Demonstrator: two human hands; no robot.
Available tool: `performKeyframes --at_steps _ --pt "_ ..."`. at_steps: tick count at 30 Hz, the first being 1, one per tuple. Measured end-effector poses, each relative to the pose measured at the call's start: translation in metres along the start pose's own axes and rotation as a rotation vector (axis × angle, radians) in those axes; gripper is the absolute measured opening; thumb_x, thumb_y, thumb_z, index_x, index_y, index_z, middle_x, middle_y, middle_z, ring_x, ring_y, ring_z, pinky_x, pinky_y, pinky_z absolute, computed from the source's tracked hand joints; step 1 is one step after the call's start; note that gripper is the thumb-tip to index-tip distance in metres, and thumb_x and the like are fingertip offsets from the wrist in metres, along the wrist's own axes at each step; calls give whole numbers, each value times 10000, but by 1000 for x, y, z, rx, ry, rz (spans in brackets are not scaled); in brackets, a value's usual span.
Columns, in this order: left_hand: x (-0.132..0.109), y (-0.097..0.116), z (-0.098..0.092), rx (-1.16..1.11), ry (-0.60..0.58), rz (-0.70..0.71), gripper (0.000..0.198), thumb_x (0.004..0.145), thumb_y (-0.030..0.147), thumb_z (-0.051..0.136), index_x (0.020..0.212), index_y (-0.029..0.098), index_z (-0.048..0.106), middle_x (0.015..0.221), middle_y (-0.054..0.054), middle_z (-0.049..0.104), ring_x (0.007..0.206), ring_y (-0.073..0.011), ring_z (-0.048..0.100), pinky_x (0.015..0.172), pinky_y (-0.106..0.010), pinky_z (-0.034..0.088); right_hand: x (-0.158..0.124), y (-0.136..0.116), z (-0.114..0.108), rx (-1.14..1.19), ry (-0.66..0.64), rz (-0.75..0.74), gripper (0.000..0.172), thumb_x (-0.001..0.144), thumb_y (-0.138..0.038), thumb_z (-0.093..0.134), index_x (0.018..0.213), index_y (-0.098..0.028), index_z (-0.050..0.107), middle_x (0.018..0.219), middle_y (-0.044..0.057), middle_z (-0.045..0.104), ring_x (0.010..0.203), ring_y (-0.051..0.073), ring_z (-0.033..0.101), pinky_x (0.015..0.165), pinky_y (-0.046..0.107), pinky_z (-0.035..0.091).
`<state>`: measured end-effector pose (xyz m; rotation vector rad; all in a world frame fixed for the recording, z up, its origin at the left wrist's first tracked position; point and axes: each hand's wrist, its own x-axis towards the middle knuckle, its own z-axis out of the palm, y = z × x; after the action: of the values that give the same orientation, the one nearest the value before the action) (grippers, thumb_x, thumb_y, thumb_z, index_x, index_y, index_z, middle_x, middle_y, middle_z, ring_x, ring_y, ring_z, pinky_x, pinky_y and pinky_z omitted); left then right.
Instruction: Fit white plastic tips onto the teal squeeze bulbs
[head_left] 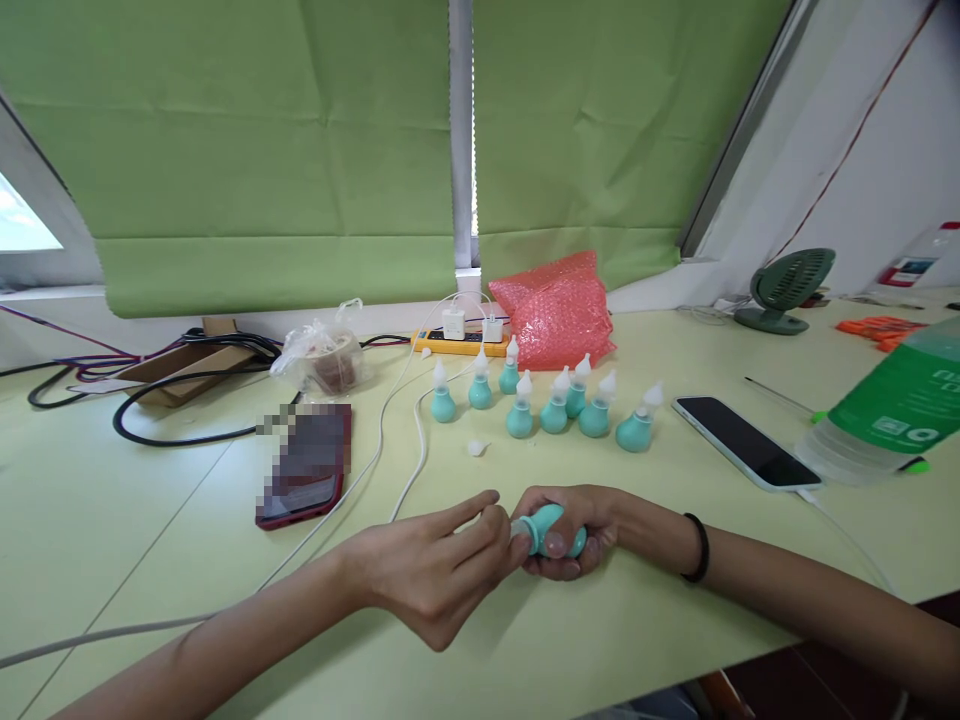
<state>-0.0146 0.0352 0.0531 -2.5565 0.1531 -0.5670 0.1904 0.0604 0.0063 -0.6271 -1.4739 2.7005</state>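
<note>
A teal rubber bulb (550,522), the body of a nasal aspirator, lies in my right hand (574,535), whose fingers wrap round it. My left hand (465,560) pinches the whitish translucent nozzle (519,528) at the bulb's left end; its tip is hidden by the fingers. Beyond my hands stand several aspirators with teal bulbs and pale nozzles, among them one at the left (443,403) and a tilted one at the right (636,430). A small translucent tip (477,449) rests on the table between them and my hands.
Left of my hands lies a red-cased phone (307,465), with white cables running past it. Behind the aspirators are an orange power strip (465,345) and a pink bubble-wrap bag (559,312). Rightward are a white phone (750,443), a large bottle (892,400) and a green fan (787,285).
</note>
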Motion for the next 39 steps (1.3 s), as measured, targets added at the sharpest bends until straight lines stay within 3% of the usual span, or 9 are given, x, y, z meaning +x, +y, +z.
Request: performKeyframes --at_steps 2,6,10,17,25,31,35,37,39 --pt "2 0 0 -42 11 -16 310 778 59 293 955 9 542 759 -142 622 789 -217 576 778 -352 493 -1 -2 4 -23 27 1 289 574 -294 675 725 -90 536 460 -37 496 305 17 351 216 99 218" --pt "2 -4 0 -134 -18 -175 295 827 56 259 979 19 509 717 -122 592 780 -213 557 676 -342 502 -2 -8 17 -94 293 -106 185 604 -226 648 636 -120 500 427 -61 472 274 1 307 220 99 190" --pt "-3 -6 2 -192 -112 -302 302 857 68 220 965 51 501 735 -112 561 735 -190 520 532 -273 474 -1 -9 25 -186 463 -177 183 568 -170 662 596 -122 488 428 -73 450 291 -3 308 247 106 189" --pt "-4 -4 4 -447 -196 -462 252 846 69 312 1026 81 487 782 -95 549 723 -166 465 603 -271 430 1 -5 27 -414 621 -148 220 577 -243 662 697 -137 511 470 -62 480 343 23 384 284 114 281" --pt "-1 -10 -5 -743 -251 -621 249 812 101 420 1031 144 532 774 -50 548 692 -128 502 593 -224 400 1 -3 29 -503 621 -126 249 572 -277 677 717 -134 533 487 -49 489 383 35 420 297 109 311" --pt "-3 -9 -1 -812 -153 -681 240 835 160 416 1047 173 528 754 -34 568 690 -120 515 625 -225 417 4 1 19 -154 329 -273 213 626 -260 644 752 -132 528 482 -51 467 337 18 349 269 115 220" --pt "2 -13 2 -710 -150 -641 274 841 133 382 1093 147 489 796 -66 561 718 -132 517 636 -248 447 6 4 10 -5 218 -315 235 667 -320 581 763 -110 538 477 -22 491 333 41 371 254 132 208" --pt "3 -11 0 -584 -128 -621 330 838 85 343 1138 175 447 904 -95 557 833 -167 513 666 -289 463 7 3 7 -44 252 -367 226 706 -329 539 759 -109 538 498 -5 519 333 47 390 274 145 243" --pt "-5 5 -3 -447 -56 -620 389 826 65 346 1183 211 396 1135 -122 473 1029 -224 432 768 -379 443 7 1 6 -130 356 -475 203 722 -321 536 776 -126 532 572 10 556 385 62 446 343 169 326"
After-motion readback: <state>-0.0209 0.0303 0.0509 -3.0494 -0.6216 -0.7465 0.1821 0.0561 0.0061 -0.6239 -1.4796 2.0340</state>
